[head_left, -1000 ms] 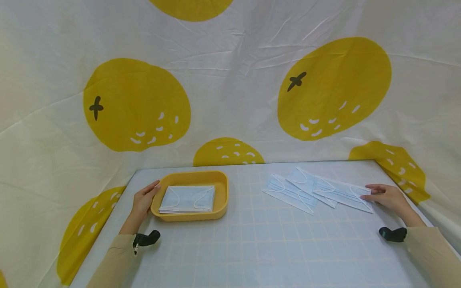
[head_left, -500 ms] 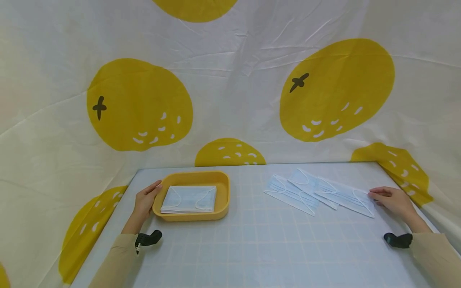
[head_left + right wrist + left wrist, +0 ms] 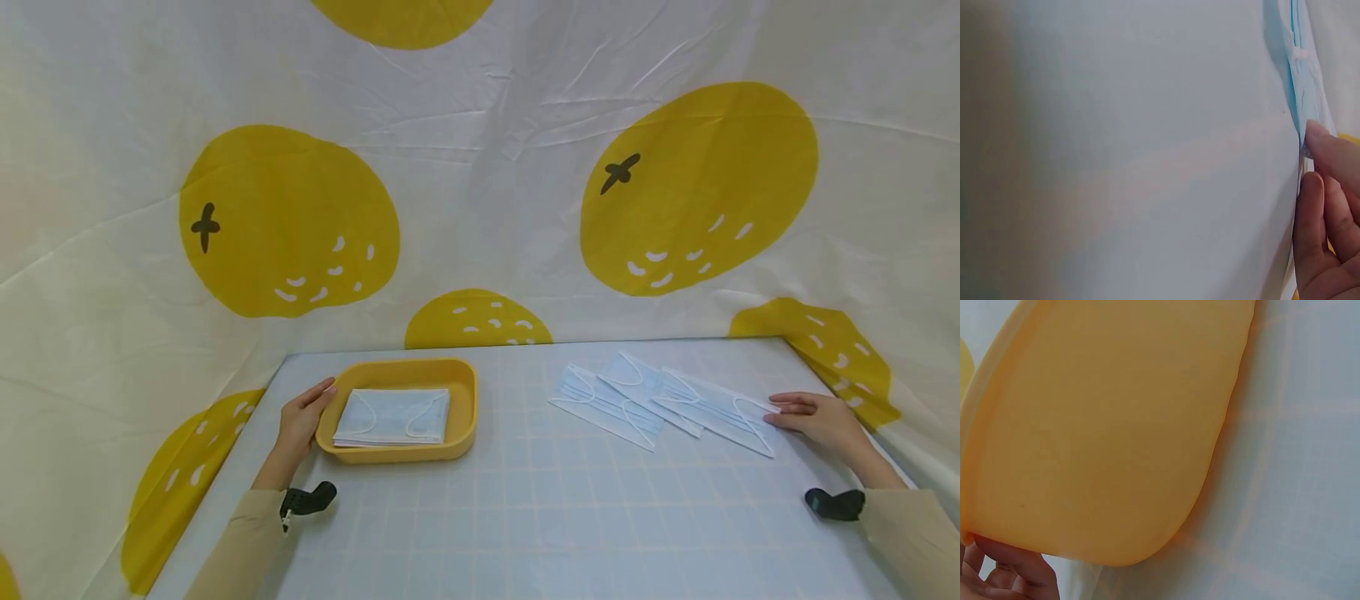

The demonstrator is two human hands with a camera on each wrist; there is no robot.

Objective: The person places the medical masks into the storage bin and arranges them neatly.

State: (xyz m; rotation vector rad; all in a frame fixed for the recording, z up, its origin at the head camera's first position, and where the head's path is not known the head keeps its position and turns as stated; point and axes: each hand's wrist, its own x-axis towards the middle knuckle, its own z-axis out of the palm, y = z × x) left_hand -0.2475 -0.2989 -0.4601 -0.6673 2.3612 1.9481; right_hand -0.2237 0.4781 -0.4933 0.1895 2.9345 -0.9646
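My left hand (image 3: pixel 302 421) grips the left rim of a yellow tray (image 3: pixel 463 417); in the left wrist view its curled fingers (image 3: pixel 1029 565) are at the edge of the tray wall (image 3: pixel 1104 456). A stack of pale blue pleated face masks (image 3: pixel 393 415) with white ear loops lies in the tray. On the right, my right hand (image 3: pixel 821 421) pinches the right end of a face mask (image 3: pixel 708 408), its fingertips at the mask's edge. In the right wrist view the thumb meets that mask (image 3: pixel 1304 75). Two more masks (image 3: pixel 611 408) lie partly overlapped to its left.
A white tablecloth (image 3: pixel 525 517) with a faint grid covers the table. Behind and at the sides hangs a white curtain (image 3: pixel 487 200) with large yellow fruit prints. The tray stands at the back left, well apart from the loose masks.
My right hand has shifted slightly right and toward me, its fingertips drawn back to the mask's end. The right end of that mask has swung slightly nearer. The left hand and tray stay put.
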